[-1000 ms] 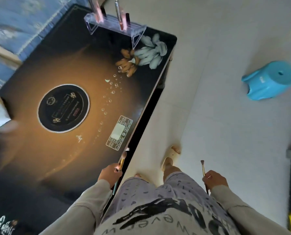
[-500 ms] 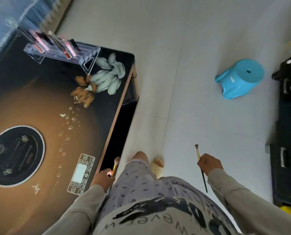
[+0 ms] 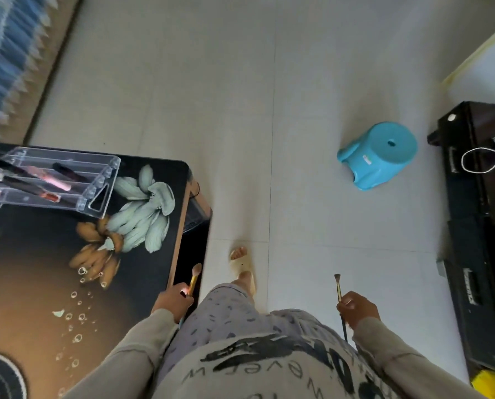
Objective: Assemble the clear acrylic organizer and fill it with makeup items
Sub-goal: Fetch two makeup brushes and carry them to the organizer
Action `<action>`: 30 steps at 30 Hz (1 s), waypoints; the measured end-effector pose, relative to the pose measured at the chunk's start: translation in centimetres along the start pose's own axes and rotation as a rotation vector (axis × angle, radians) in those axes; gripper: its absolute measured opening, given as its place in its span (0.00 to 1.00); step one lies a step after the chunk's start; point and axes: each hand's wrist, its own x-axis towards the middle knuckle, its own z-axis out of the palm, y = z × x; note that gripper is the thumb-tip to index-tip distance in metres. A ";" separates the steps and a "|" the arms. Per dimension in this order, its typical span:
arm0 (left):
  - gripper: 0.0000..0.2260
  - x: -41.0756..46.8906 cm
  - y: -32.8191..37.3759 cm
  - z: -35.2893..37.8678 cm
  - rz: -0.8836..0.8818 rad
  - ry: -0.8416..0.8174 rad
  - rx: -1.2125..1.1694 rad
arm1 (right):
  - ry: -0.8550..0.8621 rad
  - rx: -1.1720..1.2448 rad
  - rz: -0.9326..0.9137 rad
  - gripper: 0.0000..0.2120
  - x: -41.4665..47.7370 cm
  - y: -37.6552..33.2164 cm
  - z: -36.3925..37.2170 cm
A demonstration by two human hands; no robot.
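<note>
head view. standing at the corner of the dark glass table [image 3: 24, 286], looking straight down.

left hand [image 3: 172, 302]: fingers curled round the gold handle of a fluffy brush [image 3: 195, 277], pale bristles pointing up and away from me. the hand sits over the table's near edge.

right hand [image 3: 358, 309]: pinching a thin brush [image 3: 338, 290] between thumb and fingers. small dark bristle head is up, and the dark handle runs down past the wrist. this hand is out over the floor, well apart from the table.

clear acrylic organizer [image 3: 105, 180]: stands on the far end of the table, just beside the printed flower [image 3: 142, 208]. its triangular end wall faces me. several makeup tubes [image 3: 53, 180], pink and dark, lie slanted in its slots. exact count unclear because of blur.

other: blue plastic stool [image 3: 380, 155] lies tipped on the pale tiled floor to my right. black cabinet [image 3: 471, 254] runs along the right edge. one foot in a cream slipper [image 3: 242, 266] is next to the table corner.
</note>
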 end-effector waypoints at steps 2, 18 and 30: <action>0.08 1.6 2.5 -3.1 0.032 -0.002 -0.001 | 0.020 0.044 0.020 0.04 0.9 -2.3 -1.2; 0.16 11.3 15.7 -16.1 0.002 0.045 -0.051 | -0.026 -0.045 -0.027 0.10 11.8 -19.4 -11.5; 0.16 13.2 23.1 -16.4 -0.240 0.003 -0.307 | -0.041 -0.347 -0.399 0.10 21.3 -39.1 -22.8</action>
